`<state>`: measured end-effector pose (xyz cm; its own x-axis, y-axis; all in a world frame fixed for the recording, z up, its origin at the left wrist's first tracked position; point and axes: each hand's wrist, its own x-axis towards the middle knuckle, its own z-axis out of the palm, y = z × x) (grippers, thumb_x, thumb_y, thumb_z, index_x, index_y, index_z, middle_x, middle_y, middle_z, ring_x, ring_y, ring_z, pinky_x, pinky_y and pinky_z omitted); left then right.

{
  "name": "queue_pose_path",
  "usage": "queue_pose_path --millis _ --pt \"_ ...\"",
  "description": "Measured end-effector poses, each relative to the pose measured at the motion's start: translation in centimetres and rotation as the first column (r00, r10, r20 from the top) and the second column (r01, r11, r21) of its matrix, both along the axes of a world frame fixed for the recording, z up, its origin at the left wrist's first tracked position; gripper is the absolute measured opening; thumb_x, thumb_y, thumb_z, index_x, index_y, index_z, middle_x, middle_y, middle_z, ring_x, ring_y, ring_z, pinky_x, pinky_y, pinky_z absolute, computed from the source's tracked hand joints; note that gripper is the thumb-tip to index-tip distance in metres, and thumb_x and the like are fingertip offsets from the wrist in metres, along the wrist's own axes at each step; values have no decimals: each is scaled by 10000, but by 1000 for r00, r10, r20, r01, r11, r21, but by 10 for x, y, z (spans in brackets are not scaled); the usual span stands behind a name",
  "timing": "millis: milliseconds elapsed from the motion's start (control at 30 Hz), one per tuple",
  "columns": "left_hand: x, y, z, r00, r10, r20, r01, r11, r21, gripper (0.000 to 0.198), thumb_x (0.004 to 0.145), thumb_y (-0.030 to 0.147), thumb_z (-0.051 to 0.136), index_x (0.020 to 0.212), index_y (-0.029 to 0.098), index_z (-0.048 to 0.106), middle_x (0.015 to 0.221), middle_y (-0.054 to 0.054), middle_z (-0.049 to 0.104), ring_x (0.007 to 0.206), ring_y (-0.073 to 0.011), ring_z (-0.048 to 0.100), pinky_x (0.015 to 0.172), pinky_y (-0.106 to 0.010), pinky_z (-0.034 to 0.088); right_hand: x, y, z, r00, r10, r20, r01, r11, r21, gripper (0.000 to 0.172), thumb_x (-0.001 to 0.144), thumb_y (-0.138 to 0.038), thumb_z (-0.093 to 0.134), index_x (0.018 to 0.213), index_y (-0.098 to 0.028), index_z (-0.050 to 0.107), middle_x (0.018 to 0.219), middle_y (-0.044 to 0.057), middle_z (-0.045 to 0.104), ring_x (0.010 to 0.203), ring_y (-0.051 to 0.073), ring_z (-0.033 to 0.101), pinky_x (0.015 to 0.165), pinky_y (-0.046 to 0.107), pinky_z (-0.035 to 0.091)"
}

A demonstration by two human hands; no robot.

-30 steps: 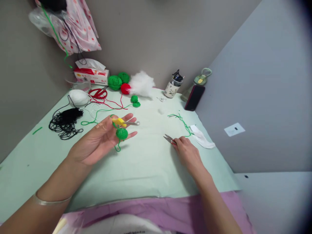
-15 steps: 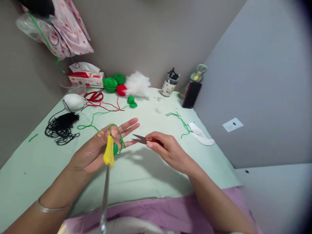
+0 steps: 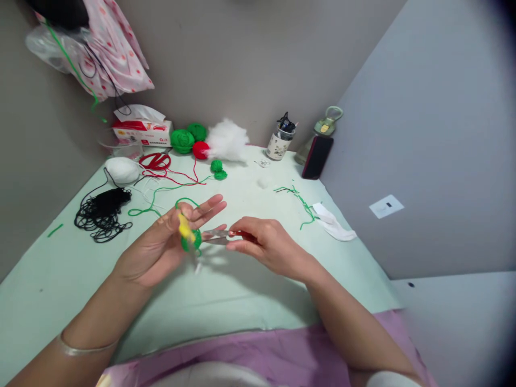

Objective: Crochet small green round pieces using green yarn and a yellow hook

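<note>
My left hand (image 3: 151,250) grips a small green crocheted piece (image 3: 196,239) and a yellow-handled crochet hook (image 3: 185,227); some of its fingers stretch out to the right. Green yarn loops over that hand, and the hook's metal part is blurred. In my right hand (image 3: 266,242) is a pair of scissors (image 3: 217,241) with reddish handles. Their blades lie slightly apart, tips pointing left, right beside the green piece in front of my left fingers. Whether the blades touch the yarn I cannot tell.
Black yarn (image 3: 105,209), a white yarn ball (image 3: 123,170) and red-handled scissors (image 3: 156,160) lie at left. Green balls (image 3: 182,141), a red ball (image 3: 200,150) and white stuffing (image 3: 229,141) sit behind. At right are green yarn scraps (image 3: 303,203), a phone (image 3: 317,157) and a pen jar (image 3: 278,144).
The scissors have moved left, up to the green piece, and their blades have closed somewhat. The hook has turned, so its shaft no longer reaches down toward me.
</note>
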<state>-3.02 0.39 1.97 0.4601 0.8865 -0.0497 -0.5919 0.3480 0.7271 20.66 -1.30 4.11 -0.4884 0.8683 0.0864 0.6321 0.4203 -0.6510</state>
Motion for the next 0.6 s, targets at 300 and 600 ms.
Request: queue_pose_path --millis 300,600 --pt "34 16 17 969 19 -247 -17 1000 12 257 828 374 886 841 177 722 730 27 679 674 -97 652 636 -176 525 5 15 -7 964 31 -265 50 955 293 738 948 -562 701 1587 -350 397 1523 117 557 1268 253 633 1058 448 563" --pt "45 25 -19 919 8 -393 19 998 66 256 824 345 833 965 182 695 674 50 609 581 -85 510 618 -216 440 21 44 -43 976 -197 -95 205 675 709 457 1010 -89 448 1390 -258 638 1245 124 734 1151 265 678 1031 481 512"
